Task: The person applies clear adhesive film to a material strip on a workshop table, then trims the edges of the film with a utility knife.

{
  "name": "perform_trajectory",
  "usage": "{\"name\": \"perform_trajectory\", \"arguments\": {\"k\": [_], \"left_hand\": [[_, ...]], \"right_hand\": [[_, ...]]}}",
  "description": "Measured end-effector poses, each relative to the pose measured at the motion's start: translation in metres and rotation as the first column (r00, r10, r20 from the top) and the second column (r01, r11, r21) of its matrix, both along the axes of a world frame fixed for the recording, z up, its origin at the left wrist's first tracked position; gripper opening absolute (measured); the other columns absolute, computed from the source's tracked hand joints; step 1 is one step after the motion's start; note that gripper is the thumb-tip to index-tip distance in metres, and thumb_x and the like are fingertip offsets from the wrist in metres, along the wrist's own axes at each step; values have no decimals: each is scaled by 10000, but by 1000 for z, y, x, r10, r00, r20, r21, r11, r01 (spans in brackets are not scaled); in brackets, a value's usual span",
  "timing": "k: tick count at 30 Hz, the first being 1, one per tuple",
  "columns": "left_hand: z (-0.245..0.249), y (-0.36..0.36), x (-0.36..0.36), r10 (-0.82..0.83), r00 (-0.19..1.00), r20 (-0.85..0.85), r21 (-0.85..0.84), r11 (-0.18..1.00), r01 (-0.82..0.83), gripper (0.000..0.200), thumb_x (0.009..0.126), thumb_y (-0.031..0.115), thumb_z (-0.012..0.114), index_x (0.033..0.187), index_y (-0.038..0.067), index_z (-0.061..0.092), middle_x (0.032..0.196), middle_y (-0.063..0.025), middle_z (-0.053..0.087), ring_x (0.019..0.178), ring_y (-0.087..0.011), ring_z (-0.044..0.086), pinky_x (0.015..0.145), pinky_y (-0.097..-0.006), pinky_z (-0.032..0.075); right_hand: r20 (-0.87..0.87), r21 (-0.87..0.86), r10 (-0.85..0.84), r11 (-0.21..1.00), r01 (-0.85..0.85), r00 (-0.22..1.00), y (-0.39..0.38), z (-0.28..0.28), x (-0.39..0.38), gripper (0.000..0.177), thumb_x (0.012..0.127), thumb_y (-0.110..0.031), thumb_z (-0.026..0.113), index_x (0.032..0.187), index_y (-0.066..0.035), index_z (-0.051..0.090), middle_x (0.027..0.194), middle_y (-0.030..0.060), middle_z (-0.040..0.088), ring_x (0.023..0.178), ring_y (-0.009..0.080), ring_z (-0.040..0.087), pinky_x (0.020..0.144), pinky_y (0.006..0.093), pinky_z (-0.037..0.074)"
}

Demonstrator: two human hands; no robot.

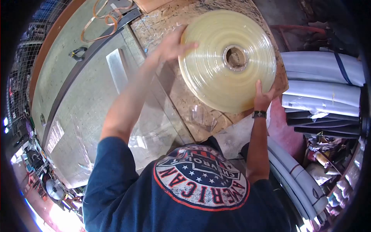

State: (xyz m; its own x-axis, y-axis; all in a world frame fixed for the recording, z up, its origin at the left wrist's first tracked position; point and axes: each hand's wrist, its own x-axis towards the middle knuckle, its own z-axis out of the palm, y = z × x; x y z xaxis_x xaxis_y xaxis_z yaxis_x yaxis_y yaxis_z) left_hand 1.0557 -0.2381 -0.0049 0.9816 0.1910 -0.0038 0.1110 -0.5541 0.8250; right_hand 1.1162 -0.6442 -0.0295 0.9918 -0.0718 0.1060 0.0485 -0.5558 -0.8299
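Currently, the head view shows a wide roll of film (208,77) held face-up between both hands over the right part of the tabletop (164,23), close to its near edge. The left hand (172,45) clasps the roll's left rim, fingers (189,45) curled onto the face. The right hand (262,96) grips the near rim, its fingers mostly hidden beneath. Opposed grips likely balance the heavy disc. The hollow core (236,58) faces upward. Rolled sheets (324,92) lie beyond the right edge.

Plywood workbench (166,23), stacked grey rolls (320,83)
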Motion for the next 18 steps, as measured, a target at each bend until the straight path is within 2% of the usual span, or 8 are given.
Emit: {"name": "perform_trajectory", "arguments": {"k": [2,3,6,8,9,12,14,18], "left_hand": [[12,-26,-58,134,982,-131,-258,952,-164,595,921,341,777,1334,-46,594,1049,-174,748,901,-251,726,849,-384,578],[16,-32,-74,190,962,-197,-323,914,-247,539,935,306,764,1311,-47,608,1019,-153,745,838,-217,708,791,-360,577],[11,-50,-109,266,915,-304,-454,804,-385,393,972,229,726,1248,-40,647,906,-73,715,695,-116,645,638,-284,544],[6,-53,-123,257,939,-229,-470,815,-338,326,991,216,700,1210,-23,667,804,0,669,660,-50,591,565,-226,482],[11,-55,-131,249,934,-257,-386,859,-335,252,968,157,694,1157,-10,675,759,-69,677,598,-154,612,568,-306,494],[10,-58,-172,142,989,47,158,976,-147,256,916,82,695,1160,10,672,780,-177,679,614,-319,635,614,-401,516],[62,-70,-203,159,973,-165,107,984,-142,295,881,50,687,1174,28,661,857,-239,665,723,-420,644,688,-461,525],[75,-72,-304,122,963,-242,151,985,-87,181,880,71,711,1051,11,713,836,-203,695,714,-366,662,672,-437,511]], "right_hand": [[2,13,20,1000,-20,1000,-13,-15,3,637,931,-300,766,1368,71,490,1292,215,623,1152,330,625,1031,449,472],[8,142,74,987,-75,997,-15,-16,0,711,933,-341,758,1421,75,451,1359,253,575,1238,359,577,1080,452,436],[72,51,-5,999,1,997,-14,-16,-35,770,935,-356,733,1490,59,398,1484,287,465,1383,405,448,1153,495,353],[228,-200,205,967,-160,952,-6,8,-73,796,938,-364,708,1527,45,361,1549,284,389,1450,426,347,1189,534,280],[240,-283,265,939,-194,934,-2,10,-78,802,939,-368,697,1538,39,352,1573,280,360,1472,434,309,1202,550,249],[180,-437,320,873,-216,930,9,6,-80,802,940,-383,665,1553,24,347,1624,265,295,1516,451,220,1227,587,165],[190,-432,329,874,-222,925,8,3,-75,783,961,-416,633,1548,25,360,1628,261,290,1513,461,216,1227,580,165],[161,-465,374,845,-264,913,4,5,-74,771,974,-434,623,1542,24,373,1628,267,283,1511,478,193,1224,584,170]]}}
